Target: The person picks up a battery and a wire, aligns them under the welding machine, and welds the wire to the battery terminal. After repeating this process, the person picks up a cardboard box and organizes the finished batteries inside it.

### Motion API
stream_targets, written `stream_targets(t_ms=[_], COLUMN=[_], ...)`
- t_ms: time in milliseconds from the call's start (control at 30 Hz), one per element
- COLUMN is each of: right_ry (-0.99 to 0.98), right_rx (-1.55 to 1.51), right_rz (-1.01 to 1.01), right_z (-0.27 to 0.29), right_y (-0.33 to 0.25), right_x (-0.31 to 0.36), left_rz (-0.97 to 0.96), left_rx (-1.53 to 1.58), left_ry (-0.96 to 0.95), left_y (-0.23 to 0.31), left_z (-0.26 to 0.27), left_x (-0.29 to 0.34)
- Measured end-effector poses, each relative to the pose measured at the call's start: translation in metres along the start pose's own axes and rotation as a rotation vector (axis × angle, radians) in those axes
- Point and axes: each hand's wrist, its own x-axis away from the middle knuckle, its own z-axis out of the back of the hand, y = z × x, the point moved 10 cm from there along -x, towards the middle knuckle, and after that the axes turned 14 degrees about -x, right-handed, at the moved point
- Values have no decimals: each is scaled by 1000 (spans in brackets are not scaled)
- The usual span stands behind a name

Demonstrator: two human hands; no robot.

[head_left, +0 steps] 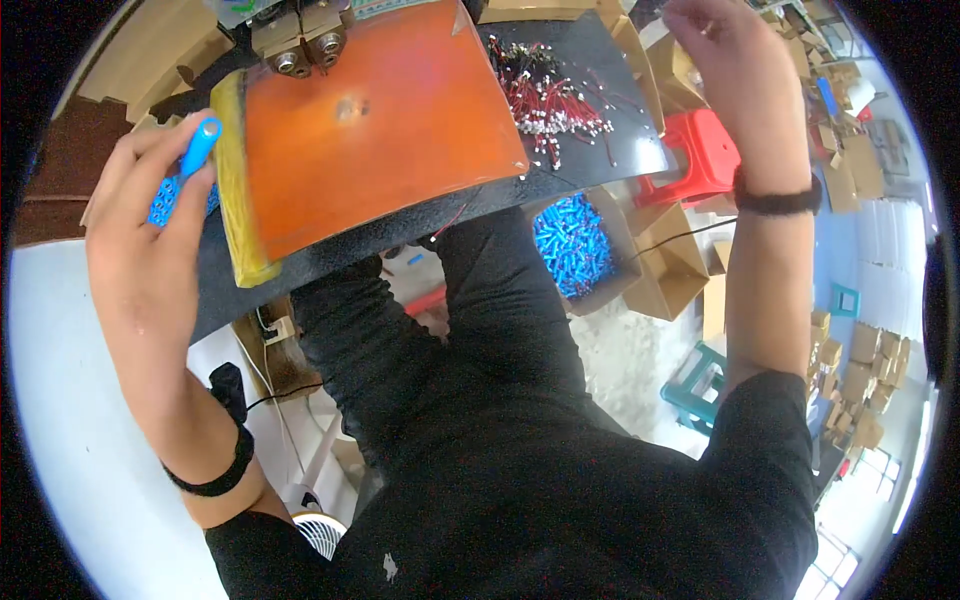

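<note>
My left hand [145,225] holds a blue cylindrical battery cell [200,148] between thumb and fingers, one end tilted up, at the table's left edge. Below those fingers several more blue cells [163,200] show, partly hidden by the hand. My right hand [740,75] is raised at the upper right, past the table's right side. Its fingers are cut off by the frame's top edge or turned away. Between my hands an orange mat [390,150] with a dark burnt spot lies under a machine head with two metal tips [308,62].
Yellow tape [240,190] wraps the mat's left edge. Red and black wires with white connectors [550,105] lie piled on the dark table [630,140]. Below stands a box of blue cells [572,245], beside an open carton [665,270], a red stool [705,150] and a green stool [690,390].
</note>
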Motion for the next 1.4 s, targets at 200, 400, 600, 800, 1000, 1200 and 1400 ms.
stream_targets(t_ms=[200,400,600,800,1000,1200,1400], right_ry=[255,222,259,192,172,180,167], right_rx=[-1051,-1367,-1545,-1552,-1501,-1468,-1517], right_rz=[-109,-164,-211,-330,-277,-268,-229], right_z=[-56,-115,-137,-150,-150,-146,-140], right_y=[12,-19,-21,-24,-23,-25,-38], right_x=[55,83,73,69,65,63,59], left_rz=[180,242,256,178,160,290,242], left_rx=[363,461,495,434,349,288,387], left_ry=[40,-49,-48,46,33,-52,-16], left_y=[7,15,12,13,14,14,11], left_z=[-63,-110,-121,-115,-118,-118,-116], left_x=[10,-4,-12,-17,-18,-16,-14])
